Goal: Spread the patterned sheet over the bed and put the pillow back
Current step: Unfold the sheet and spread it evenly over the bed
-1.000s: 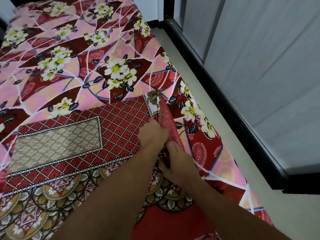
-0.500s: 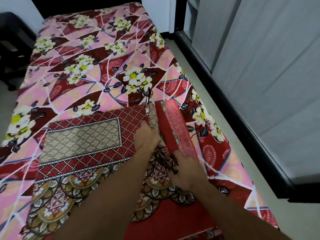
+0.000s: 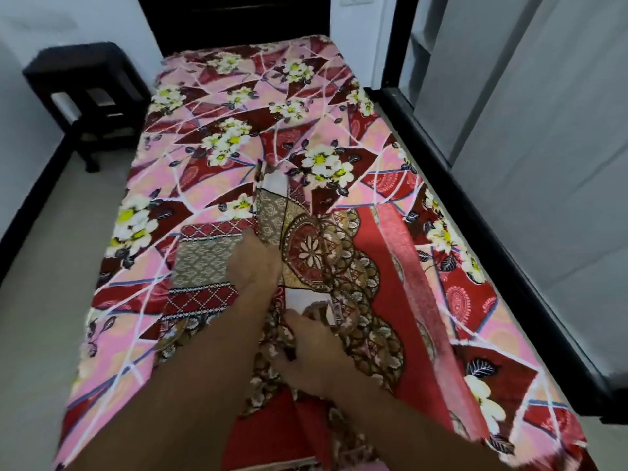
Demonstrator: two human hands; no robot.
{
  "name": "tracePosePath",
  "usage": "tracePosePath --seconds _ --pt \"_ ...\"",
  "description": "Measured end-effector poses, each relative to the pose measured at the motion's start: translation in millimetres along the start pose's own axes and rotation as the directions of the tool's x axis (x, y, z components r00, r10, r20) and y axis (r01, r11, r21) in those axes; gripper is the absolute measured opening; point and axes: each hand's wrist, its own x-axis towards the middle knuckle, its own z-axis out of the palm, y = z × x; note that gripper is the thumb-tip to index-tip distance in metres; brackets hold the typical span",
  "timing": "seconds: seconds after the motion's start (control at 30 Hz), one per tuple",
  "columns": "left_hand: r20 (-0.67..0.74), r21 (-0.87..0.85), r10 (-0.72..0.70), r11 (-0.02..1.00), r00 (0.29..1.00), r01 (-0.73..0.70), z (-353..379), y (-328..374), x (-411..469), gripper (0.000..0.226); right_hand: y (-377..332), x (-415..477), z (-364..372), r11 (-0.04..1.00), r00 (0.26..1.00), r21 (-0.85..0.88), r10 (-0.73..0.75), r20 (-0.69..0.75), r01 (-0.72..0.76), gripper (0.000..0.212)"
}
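A folded patterned sheet [image 3: 326, 256], red with gold medallions and a diamond border, lies partly opened on the near half of the bed [image 3: 238, 103]. The bed is covered by a pink and maroon floral cover. My left hand [image 3: 255, 263] grips a fold of the sheet near its middle. My right hand [image 3: 312, 348] holds another fold closer to me. A red flap [image 3: 407, 300] of the sheet has fallen open to the right. No pillow is in view.
A dark headboard [image 3: 234, 18] closes the far end of the bed. A black stool [image 3: 85, 90] stands on the floor at the far left. A black frame [image 3: 475, 215] and grey wardrobe doors [image 3: 543, 147] run along the right side.
The sheet has been unfolded further: the medallion layer now lies open over the middle and the red flap has dropped to the right. The view has tilted up, showing the headboard and stool.
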Motion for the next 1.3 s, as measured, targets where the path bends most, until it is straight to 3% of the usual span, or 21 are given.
tracePosePath --seconds 0.07,0.2,0.3,0.43,0.57,0.67,0.73,0.87,1.0,1.1,1.2,1.3 --pt "-0.04 0.086 -0.019 0.996 0.999 0.023 -25.8 -26.8 12.2 0.029 -25.6 10.4 26.6 0.996 0.998 0.078 -0.052 0.029 0.05 0.037" --pt "-0.154 0.031 -0.153 0.987 0.976 0.159 -73.0 -76.9 31.7 0.033 -69.6 21.0 70.4 0.982 0.989 0.158 -0.115 0.094 0.1 0.036" --pt "-0.201 0.055 -0.238 0.966 0.95 0.254 -95.7 -112.5 40.9 0.036 -84.6 28.0 85.7 0.99 0.987 0.123 -0.088 0.136 0.071 0.038" --pt "-0.217 0.031 -0.327 0.939 0.92 0.342 -108.2 -157.6 48.3 0.034 -74.9 38.0 93.7 0.999 0.978 0.041 -0.029 0.205 0.022 0.023" --pt "-0.252 0.006 -0.314 0.945 0.915 0.326 -109.7 -204.2 50.4 0.032 -55.1 44.7 86.5 0.994 0.996 -0.108 0.023 0.083 -0.014 0.031" --pt "-0.272 -0.047 -0.297 0.954 0.916 0.295 -104.6 -228.1 50.0 0.028 -48.5 48.3 91.1 0.955 0.984 -0.298 -0.047 -0.172 -0.007 0.023" --pt "-0.226 -0.116 -0.332 0.942 0.916 0.313 -98.0 -240.3 47.3 0.03 -42.8 53.7 97.5 0.928 0.964 -0.365 -0.023 -0.265 -0.078 0.029" --pt "0.033 -0.327 -0.463 0.833 0.886 0.447 -75.8 -252.3 28.4 0.069 -43.4 62.1 114.7 0.924 0.998 -0.379 0.056 0.016 -0.045 0.04" --pt "0.101 -0.504 -0.553 0.688 0.827 0.522 -61.3 -267.7 2.7 0.087 -62.3 79.3 135.5 0.881 0.998 -0.471 -0.066 -0.019 0.05 0.034" --pt "0.169 -0.54 -0.509 0.669 0.844 0.512 -53.0 -295.1 -21.4 0.075 -80.7 102.6 157.6 0.859 0.986 -0.496 -0.161 -0.029 0.126 0.04" --pt "0.129 -0.379 -0.301 0.866 0.945 0.327 -48.9 -312.1 -36.5 0.066 -106.4 124.0 184.6 0.859 0.992 -0.496 -0.123 0.042 0.127 0.052" --pt "0.125 -0.417 -0.198 0.879 0.972 0.233 -45.1 -318.1 -36.2 0.047 -131.7 142.9 206.2 0.793 0.996 -0.603 -0.043 0.082 0.084 0.071"
